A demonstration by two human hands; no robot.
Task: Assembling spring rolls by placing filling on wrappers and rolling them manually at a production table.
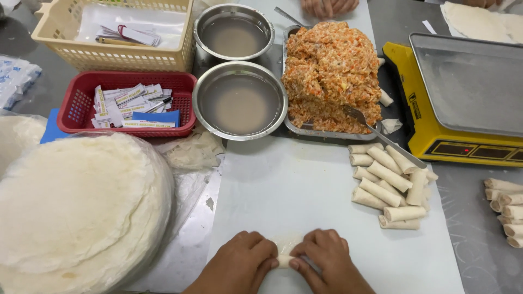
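We press a small roll [284, 260] between our left hand [242, 261] and right hand [327, 260], fingers curled closed on it, low on the white board [289, 190]. Finished rolls [389, 185] pile to the right, a wrapper stack [76, 207] sits left. Beyond are two bowls [239, 100], a filling tray [331, 76], baskets [128, 103] and a yellow scale [463, 103], all on a steel table [468, 234].

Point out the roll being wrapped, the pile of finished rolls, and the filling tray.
roll being wrapped [284, 260], head view, on the wrapper showing between the hands
pile of finished rolls [388, 185], head view, on a middle roll
filling tray [313, 132], head view, on its near metal rim
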